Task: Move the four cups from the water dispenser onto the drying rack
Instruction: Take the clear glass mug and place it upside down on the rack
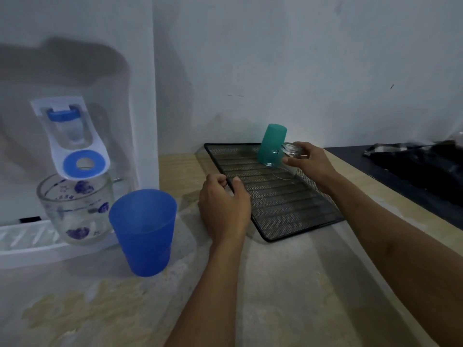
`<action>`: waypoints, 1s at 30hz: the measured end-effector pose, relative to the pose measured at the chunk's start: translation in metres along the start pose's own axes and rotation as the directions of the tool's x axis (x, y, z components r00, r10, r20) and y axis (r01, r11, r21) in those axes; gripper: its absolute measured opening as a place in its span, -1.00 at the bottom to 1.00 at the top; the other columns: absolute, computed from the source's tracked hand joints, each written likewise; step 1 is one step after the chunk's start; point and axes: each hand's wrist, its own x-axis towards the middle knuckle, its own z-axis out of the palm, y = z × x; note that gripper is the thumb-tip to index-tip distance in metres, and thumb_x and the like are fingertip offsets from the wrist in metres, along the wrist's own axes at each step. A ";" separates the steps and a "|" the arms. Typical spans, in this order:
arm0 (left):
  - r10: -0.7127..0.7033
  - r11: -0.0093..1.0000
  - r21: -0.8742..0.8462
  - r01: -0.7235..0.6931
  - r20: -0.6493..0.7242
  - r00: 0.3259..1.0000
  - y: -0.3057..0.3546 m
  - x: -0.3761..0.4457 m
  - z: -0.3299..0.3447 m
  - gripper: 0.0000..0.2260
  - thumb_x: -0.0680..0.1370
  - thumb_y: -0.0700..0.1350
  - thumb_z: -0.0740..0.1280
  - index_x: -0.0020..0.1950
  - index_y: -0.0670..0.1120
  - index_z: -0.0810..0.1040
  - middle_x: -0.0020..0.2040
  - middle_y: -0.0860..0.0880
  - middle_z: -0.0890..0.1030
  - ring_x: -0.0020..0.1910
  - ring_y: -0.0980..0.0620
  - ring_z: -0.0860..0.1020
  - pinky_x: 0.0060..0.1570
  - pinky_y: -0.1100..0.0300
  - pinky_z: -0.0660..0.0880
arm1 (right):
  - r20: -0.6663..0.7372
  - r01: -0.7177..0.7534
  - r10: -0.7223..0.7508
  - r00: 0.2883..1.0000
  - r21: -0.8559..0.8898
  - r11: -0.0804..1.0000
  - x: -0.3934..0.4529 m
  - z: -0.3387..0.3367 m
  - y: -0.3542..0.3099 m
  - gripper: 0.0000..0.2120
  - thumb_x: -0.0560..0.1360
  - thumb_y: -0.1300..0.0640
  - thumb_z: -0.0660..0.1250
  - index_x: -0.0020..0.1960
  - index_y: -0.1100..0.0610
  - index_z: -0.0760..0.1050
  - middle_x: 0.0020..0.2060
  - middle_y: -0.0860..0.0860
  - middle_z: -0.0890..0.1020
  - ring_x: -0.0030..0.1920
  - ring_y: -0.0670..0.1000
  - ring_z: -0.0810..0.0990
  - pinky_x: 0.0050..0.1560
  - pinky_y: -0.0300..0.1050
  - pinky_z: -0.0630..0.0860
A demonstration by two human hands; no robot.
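A black mesh drying rack [288,209] lies on the counter. A teal plastic cup [271,144] stands upside down at its far end. My right hand [310,164] is shut on a clear glass [290,151], upside down, right beside the teal cup over the rack. My left hand [224,209] grips the rack's left edge. A blue plastic cup [144,231] stands upright on the counter in front of the white water dispenser [75,83]. A clear glass mug with blue flowers [75,209] sits on the dispenser's drip tray under the tap [75,141].
A white wall rises behind the rack. A dark raised surface [413,181] with a dark object on it lies at the right. The counter [288,284] is beige and worn.
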 end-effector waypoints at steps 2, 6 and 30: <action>-0.008 1.000 0.002 0.008 -0.001 1.000 0.000 0.000 0.000 -0.79 0.60 0.03 0.39 0.18 -0.04 0.58 0.08 0.05 0.65 0.07 0.05 0.60 0.05 0.08 0.55 | 0.004 -0.019 0.019 1.000 -0.027 0.999 -0.005 -0.001 -0.004 -0.20 0.43 0.11 0.63 0.58 0.11 0.34 0.34 0.16 0.59 0.24 0.09 0.62 0.31 0.01 0.55; -0.015 1.000 -0.015 0.015 0.000 1.000 0.000 0.000 -0.001 -0.80 0.60 0.01 0.39 0.18 -0.02 0.56 0.08 0.06 0.64 0.07 0.07 0.59 0.02 0.11 0.57 | -0.182 0.004 -0.016 0.983 -0.066 0.998 -0.031 0.001 -0.016 -0.23 0.49 -0.04 0.57 0.59 0.05 0.31 0.41 0.14 0.53 0.35 0.09 0.52 0.36 0.08 0.52; 0.209 0.951 -0.217 -0.221 -0.079 0.975 0.012 -0.018 -0.022 -0.78 0.62 -0.28 0.26 0.16 -0.03 0.58 0.06 0.09 0.64 0.05 0.25 0.59 0.03 0.44 0.49 | -0.350 0.500 -0.498 0.793 -0.093 0.861 -0.165 0.072 -0.057 -0.78 0.61 0.16 0.32 0.18 0.26 0.60 0.06 0.16 0.64 0.10 0.16 0.60 0.15 0.08 0.55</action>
